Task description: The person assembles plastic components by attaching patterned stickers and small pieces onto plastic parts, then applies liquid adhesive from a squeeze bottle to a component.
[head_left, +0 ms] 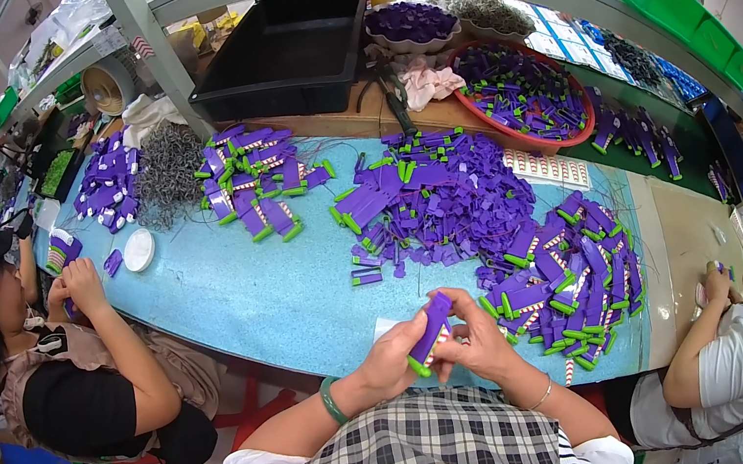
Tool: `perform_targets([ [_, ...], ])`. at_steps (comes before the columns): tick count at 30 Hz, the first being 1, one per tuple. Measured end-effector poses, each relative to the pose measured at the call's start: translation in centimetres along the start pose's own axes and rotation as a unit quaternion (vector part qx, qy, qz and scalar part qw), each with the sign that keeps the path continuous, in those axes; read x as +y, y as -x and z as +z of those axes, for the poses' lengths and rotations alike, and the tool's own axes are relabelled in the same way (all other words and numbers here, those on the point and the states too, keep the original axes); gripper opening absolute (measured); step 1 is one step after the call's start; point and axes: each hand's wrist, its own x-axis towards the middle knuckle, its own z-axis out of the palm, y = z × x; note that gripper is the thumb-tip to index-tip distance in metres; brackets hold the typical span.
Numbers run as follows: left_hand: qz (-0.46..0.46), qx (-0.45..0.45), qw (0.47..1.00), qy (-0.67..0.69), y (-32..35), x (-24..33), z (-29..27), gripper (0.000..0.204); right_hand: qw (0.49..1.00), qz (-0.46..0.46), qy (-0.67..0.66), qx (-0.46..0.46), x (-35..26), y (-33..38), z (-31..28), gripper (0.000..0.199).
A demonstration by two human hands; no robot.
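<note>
Close in front of me, both hands hold one flat purple plastic piece [434,320] with a green end and a striped strip along its side. My left hand [388,360], below a green bangle, grips it from the left. Fingers of my right hand [480,342] close on its right edge near the striped strip. Just right of that hand lies a heap of similar purple pieces with green ends and striped strips [579,280]. Beyond my hands spreads a larger pile of small purple parts [465,196]. A white sheet [382,327] lies partly hidden beside my left hand.
More finished-looking purple pieces [258,182] and grey wire-like parts [167,173] lie farther left on the blue table [230,277]. A red basket [564,138], a black tray [286,58] and a sticker sheet [547,169] are beyond. Co-workers sit left [77,363] and right [730,348].
</note>
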Motion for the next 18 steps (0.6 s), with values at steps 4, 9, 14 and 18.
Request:
perform_targets([
  [4,-0.133,0.041,0.988,0.067,-0.7,-0.8,0.8,0.044,0.969,-0.139,0.196,-0.05,-0.4,-0.9,-0.6,0.027],
  [9,-0.227,-0.141,0.952,0.148,-1.1,-0.5,0.3,0.052,0.997,-0.061,0.05,-0.025,-0.1,0.1,-0.4,0.018],
  [14,-0.074,0.03,0.976,-0.203,0.1,2.1,1.4,0.032,0.973,-0.021,-0.225,-0.048,-0.4,-0.1,-0.9,0.042],
  [18,0.389,0.027,0.654,-0.648,0.0,5.2,0.9,0.015,0.976,0.023,-0.216,-0.008,-1.1,-0.3,-2.3,0.033],
])
